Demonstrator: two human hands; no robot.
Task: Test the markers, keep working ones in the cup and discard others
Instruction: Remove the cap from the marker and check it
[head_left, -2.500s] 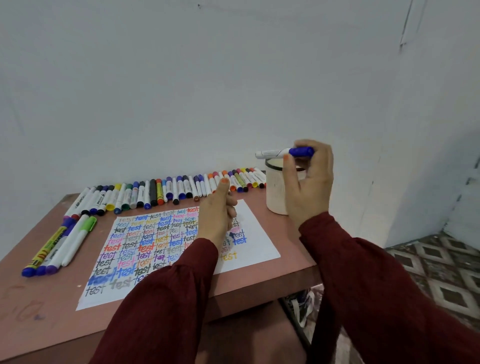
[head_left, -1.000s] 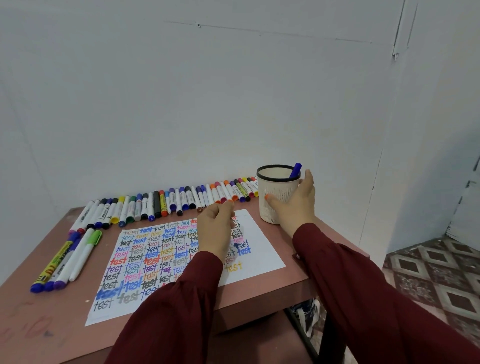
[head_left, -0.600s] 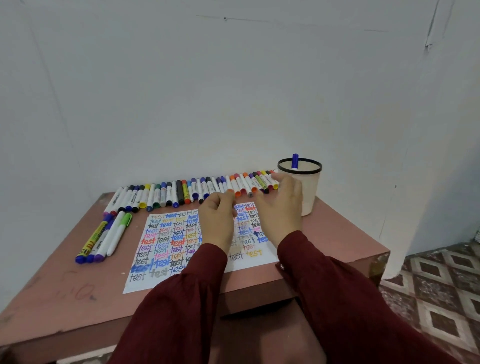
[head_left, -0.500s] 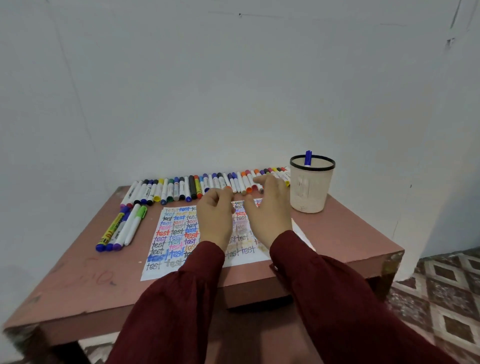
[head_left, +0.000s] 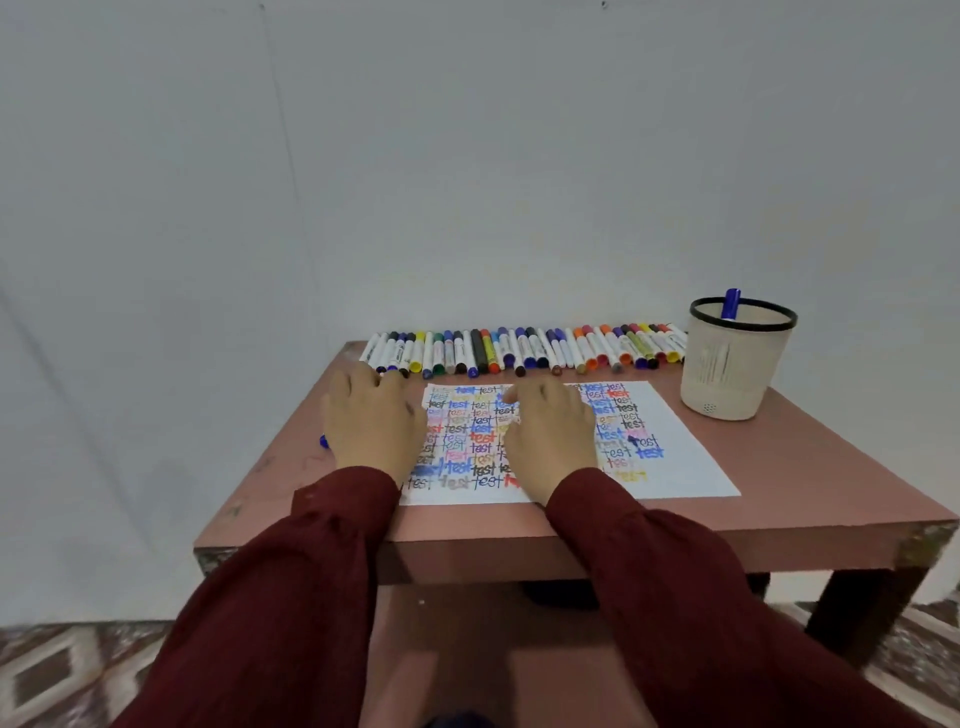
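Found the fingers (head_left: 366, 382) of the left hand (head_left: 371, 423) loosely bent and close together, tips turned down out of sight; cannot confirm a grip on anything beneath. Noted a blue marker end (head_left: 324, 441) showing just left of that hand, the rest hidden. Found the fingers (head_left: 527, 392) of the right hand (head_left: 545, 434) relaxed and slightly spread, holding nothing, over the white paper sheet crowded with coloured "test" words (head_left: 691, 467); cannot confirm contact with it. Located the long row of white-barrelled markers with coloured caps (head_left: 524, 351) along the far edge of the reddish-brown wooden table (head_left: 805, 483), just beyond both hands. Located the beige plastic cup with a black rim (head_left: 727, 374) at far right, just beside the row's right end and well apart from both hands, with one blue-capped marker (head_left: 731, 303) standing inside. Judged the sorting to be early, with the next pick pending. Flagged these risks: nudging the tightly packed row during a pick and sending neighbours rolling off the left edge; confusing tested with untested markers, for lack of any visible divide; misreading a faint stroke on so crowded a sheet; tipping the cup by a careless drop from across the table.
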